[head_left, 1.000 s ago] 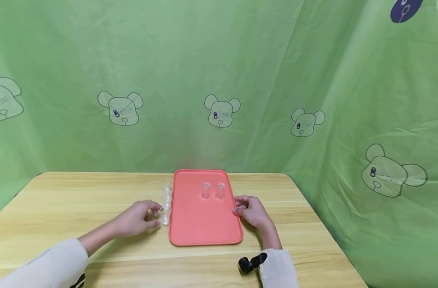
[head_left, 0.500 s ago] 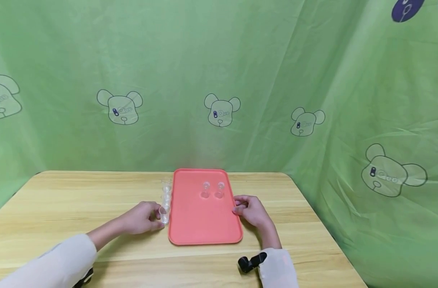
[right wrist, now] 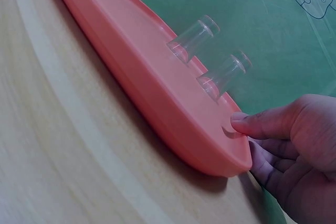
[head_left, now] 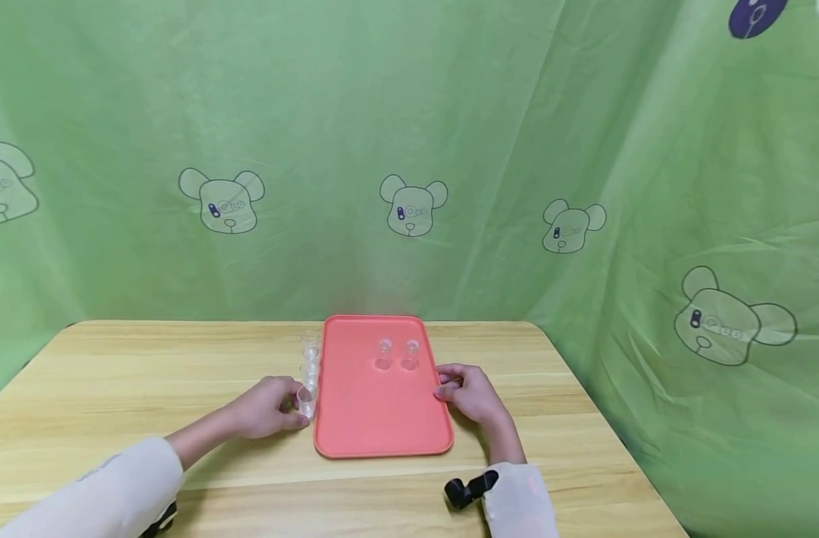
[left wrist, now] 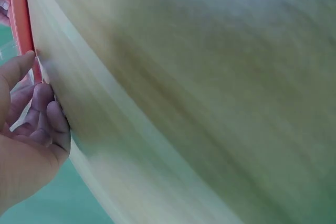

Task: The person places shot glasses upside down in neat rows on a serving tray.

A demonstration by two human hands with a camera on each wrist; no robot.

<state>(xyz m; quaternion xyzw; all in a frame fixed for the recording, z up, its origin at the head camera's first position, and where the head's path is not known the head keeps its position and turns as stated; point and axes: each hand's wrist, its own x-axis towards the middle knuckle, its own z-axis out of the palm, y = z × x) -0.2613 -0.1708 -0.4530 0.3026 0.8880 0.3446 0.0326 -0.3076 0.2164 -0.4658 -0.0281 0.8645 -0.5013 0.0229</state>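
Note:
A salmon-red tray point(head_left: 382, 426) lies at the middle of the wooden table. Two small clear cups point(head_left: 385, 353) point(head_left: 410, 354) stand on its far half; the right wrist view shows them too point(right wrist: 193, 39) point(right wrist: 226, 74). A short row of clear cups point(head_left: 309, 357) stands just left of the tray. My left hand point(head_left: 294, 407) grips the nearest cup point(head_left: 306, 402) of that row, with its fingers curled beside the tray's edge point(left wrist: 18, 19). My right hand point(head_left: 444, 390) pinches the tray's right rim point(right wrist: 231, 150), thumb point(right wrist: 252, 123) on top.
A green cloth with bear prints point(head_left: 412, 209) hangs behind and to the right of the table point(head_left: 147, 373). A black camera point(head_left: 468, 489) sits on my right wrist. Bare wood lies left of the cups and in front of the tray.
My left hand has moved in and curled its fingers round the nearest cup beside the tray. The right hand, the tray and the other cups have stayed put.

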